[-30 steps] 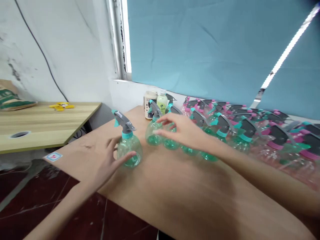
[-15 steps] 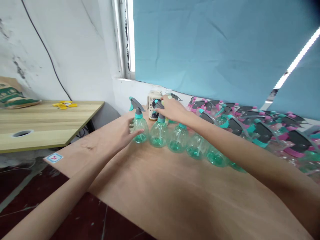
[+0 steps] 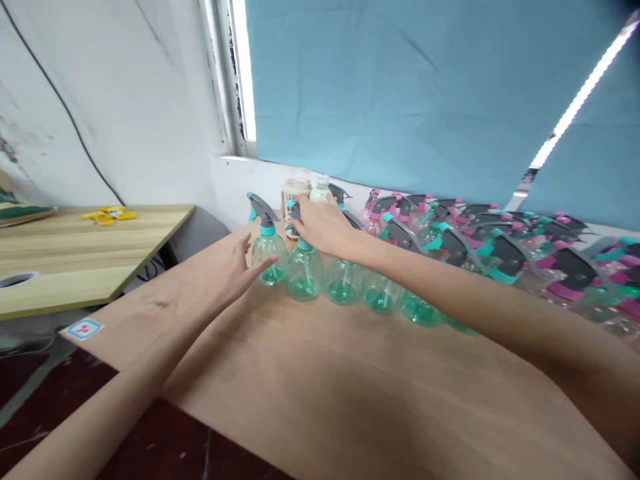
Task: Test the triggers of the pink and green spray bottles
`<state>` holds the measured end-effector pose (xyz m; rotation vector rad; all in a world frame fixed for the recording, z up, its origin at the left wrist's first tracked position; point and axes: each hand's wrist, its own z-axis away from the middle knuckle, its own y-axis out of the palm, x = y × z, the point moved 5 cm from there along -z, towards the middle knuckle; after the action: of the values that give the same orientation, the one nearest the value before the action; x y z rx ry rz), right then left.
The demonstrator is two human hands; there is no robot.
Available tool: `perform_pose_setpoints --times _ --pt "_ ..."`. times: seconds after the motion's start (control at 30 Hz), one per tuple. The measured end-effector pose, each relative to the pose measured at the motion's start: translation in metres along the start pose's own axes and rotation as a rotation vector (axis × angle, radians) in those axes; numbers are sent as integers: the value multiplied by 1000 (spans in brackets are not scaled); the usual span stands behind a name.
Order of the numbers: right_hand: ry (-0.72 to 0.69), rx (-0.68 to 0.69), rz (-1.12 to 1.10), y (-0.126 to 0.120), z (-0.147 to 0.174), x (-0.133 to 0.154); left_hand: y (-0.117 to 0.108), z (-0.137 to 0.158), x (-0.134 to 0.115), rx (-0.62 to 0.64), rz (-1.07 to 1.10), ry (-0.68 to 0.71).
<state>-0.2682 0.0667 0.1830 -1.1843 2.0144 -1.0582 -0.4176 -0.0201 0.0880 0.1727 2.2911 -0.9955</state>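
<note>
Several clear green spray bottles with grey and teal heads stand upright in a row on the wooden table. My left hand [image 3: 233, 273] is open beside the leftmost spray bottle [image 3: 270, 259], its thumb stretched across the front and its fingers at the left side. My right hand [image 3: 320, 223] is closed around the head of the second spray bottle [image 3: 305, 272], hiding most of that head. A little green liquid shows low in these bottles. My right forearm covers the tops of the bottles further right.
A pale can-shaped container [image 3: 295, 187] and a capped bottle [image 3: 321, 189] stand behind my right hand. Many pink and teal spray bottles [image 3: 505, 257] crowd the right. A second table [image 3: 100, 247] with yellow items [image 3: 109, 215] is at the left, beyond a gap.
The view has turned to the right, so everything sits further left. My right hand has come lower and left over the second bottle's head. My left hand has drawn slightly away from the leftmost bottle.
</note>
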Motion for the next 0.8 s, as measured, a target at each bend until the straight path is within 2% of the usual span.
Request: perform_pose_setpoints --times 0.1,0.17,0.23,0.3,0.37,0.47,0.57,0.63,0.7,0.77,0.8 --pt "-34 -1 -15 -9 14 8 -21 18 -11 -108 49 -55" --pt "-65 0 -21 -19 31 13 -36 41 -26 -219 96 -23" --pt "-126 -5 -23 -32 52 18 -41 70 -44 -212 142 22" --pt "-166 -11 -30 -47 78 21 -34 101 -62 -108 228 70" --pt "-173 29 -42 -61 104 20 -14 130 -80 100 283 101" --pt "-136 74 -56 -83 140 11 24 163 -112 465 223 182" --pt "-45 139 -178 -104 174 -12 49 172 -145 507 159 271" --pt "30 221 -337 -115 197 -35 65 172 -167 540 202 300" --pt "100 326 -528 -121 223 -60 83 173 -188 622 274 319" --pt "109 405 -697 -124 251 -82 102 176 -207 718 351 336" --pt "122 396 -745 -124 264 -94 112 178 -216 759 390 343"
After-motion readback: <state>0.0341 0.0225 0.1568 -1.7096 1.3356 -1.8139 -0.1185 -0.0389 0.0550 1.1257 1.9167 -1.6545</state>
